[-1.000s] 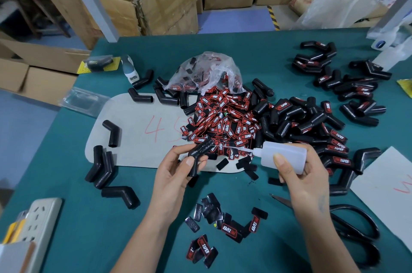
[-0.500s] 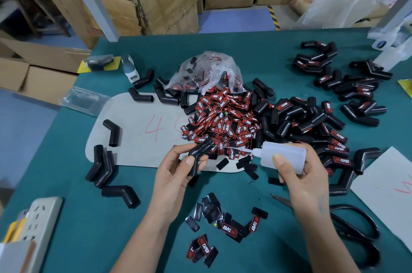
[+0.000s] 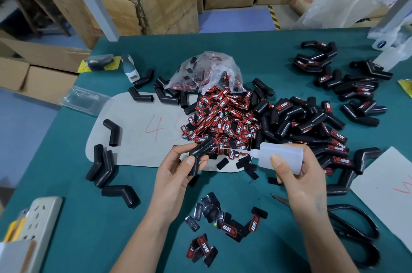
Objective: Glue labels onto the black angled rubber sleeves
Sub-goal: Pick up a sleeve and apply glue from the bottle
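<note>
Black angled rubber sleeve (image 3: 200, 152), pinched above the desk in the left hand (image 3: 176, 174); right hand (image 3: 298, 174) grips the translucent plastic glue bottle (image 3: 281, 157). Light, bendy — hold near the elbow.

A black angled rubber sleeve (image 3: 200, 152) is held tilted above the table, the glue bottle (image 3: 282, 156) lying sideways with its thin nozzle pointing at it. Red-and-black labels (image 3: 223, 123) lie heaped behind, labelled sleeves (image 3: 312, 125) piled to their right.

A pile of labels (image 3: 223, 121) is lying mid-table (image 3: 66, 183), sleeves (image 3: 312, 121) heaped to its right, scissors (image 3: 347, 223) sitting near right, power strip (image 3: 42, 217) near left.
</note>
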A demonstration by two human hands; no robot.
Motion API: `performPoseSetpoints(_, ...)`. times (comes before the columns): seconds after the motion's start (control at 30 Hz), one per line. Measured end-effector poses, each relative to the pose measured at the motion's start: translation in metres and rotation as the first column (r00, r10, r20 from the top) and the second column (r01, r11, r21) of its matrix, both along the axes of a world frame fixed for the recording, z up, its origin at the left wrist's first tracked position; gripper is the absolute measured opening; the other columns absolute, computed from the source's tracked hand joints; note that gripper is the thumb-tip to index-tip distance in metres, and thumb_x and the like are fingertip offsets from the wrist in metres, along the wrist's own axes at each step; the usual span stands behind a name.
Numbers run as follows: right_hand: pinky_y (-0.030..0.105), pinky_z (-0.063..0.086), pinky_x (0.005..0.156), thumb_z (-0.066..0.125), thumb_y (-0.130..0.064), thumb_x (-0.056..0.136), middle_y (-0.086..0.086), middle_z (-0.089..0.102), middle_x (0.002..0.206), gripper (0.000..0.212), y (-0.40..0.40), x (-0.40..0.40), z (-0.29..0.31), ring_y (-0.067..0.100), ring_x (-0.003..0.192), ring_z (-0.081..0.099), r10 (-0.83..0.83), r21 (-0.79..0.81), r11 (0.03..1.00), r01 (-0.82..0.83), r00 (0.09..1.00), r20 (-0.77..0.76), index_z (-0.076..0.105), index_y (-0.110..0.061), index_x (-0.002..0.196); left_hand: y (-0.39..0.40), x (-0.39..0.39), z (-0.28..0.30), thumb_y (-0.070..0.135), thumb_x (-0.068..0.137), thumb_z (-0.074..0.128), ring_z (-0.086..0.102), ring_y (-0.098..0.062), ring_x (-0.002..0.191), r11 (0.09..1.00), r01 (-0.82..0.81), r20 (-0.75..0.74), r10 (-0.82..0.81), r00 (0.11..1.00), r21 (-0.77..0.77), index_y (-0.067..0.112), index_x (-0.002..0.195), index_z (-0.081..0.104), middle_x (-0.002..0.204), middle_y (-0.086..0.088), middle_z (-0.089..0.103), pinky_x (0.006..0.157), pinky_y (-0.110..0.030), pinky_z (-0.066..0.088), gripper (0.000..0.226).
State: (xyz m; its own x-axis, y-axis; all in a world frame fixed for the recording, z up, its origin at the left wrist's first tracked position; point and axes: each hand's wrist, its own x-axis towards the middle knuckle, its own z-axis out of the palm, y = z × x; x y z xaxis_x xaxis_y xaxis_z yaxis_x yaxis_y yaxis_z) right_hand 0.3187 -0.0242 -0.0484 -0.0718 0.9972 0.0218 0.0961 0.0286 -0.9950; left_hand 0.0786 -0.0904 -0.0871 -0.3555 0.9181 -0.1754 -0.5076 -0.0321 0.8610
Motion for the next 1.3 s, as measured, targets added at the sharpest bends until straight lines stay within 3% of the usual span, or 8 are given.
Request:
performPoseSetpoints(0.5, 0.012, 0.046, 0.062, 0.072, -0.044, 0.086, -0.016, 0.066, 0.077, 0.013, 0.0007, 0.0019, 0.0013, 0.001, 0.067, 0.058, -0.004, -0.007, 1.000, 0.004, 1.000, 0.018, 0.066, -0.042, 0.097, -0.0001, 0.0001, 0.0006, 0.012, 0.098, 0.066, 0.075, -0.032, 0.113, 1.000, 0.004, -0.015, -0.004, 1.000, -0.005, 0.012, 0.119, 0.073, 0.119, -0.019, 0.075, 0.094, -0.029, 0.059, 0.023)
performPoseSetpoints(0.9, 0.012, 0.047, 0.066, 0.073, -0.044, 0.085, -0.015, 0.068, 0.080, 0.014, -0.0022, -0.0020, 0.0018, 0.001, 0.070, 0.061, 0.019, -0.016, 1.000, -0.019, 0.999, 0.037, 0.066, -0.041, 0.097, -0.0008, 0.0011, 0.0018, 0.015, 0.097, 0.066, 0.075, -0.030, 0.112, 1.000, 0.017, -0.026, -0.017, 1.000, 0.000, 0.013, 0.119, 0.073, 0.116, -0.011, 0.077, 0.095, -0.029, 0.059, 0.023)
performPoseSetpoints(1.13, 0.013, 0.046, 0.064, 0.073, -0.056, 0.081, -0.011, 0.069, 0.083, 0.030, -0.0033, -0.0030, 0.0030, 0.002, 0.068, 0.060, 0.011, -0.016, 1.000, -0.011, 0.999, 0.033, 0.066, -0.033, 0.100, -0.0004, 0.0022, 0.0031, 0.011, 0.097, 0.064, 0.075, -0.030, 0.111, 1.000, 0.005, -0.027, -0.005, 1.000, -0.001, 0.012, 0.117, 0.074, 0.116, -0.013, 0.076, 0.094, -0.028, 0.059, 0.022)
performPoseSetpoints(1.3, 0.012, 0.046, 0.064, 0.074, -0.046, 0.085, -0.012, 0.068, 0.080, 0.017, -0.0017, -0.0011, 0.0018, 0.003, 0.068, 0.060, 0.022, -0.017, 1.000, -0.022, 0.999, 0.035, 0.066, -0.039, 0.098, -0.0006, 0.0026, 0.0035, 0.011, 0.097, 0.064, 0.076, -0.030, 0.110, 1.000, 0.005, -0.041, -0.005, 0.999, -0.006, 0.009, 0.119, 0.072, 0.116, -0.014, 0.077, 0.094, -0.028, 0.059, 0.023)
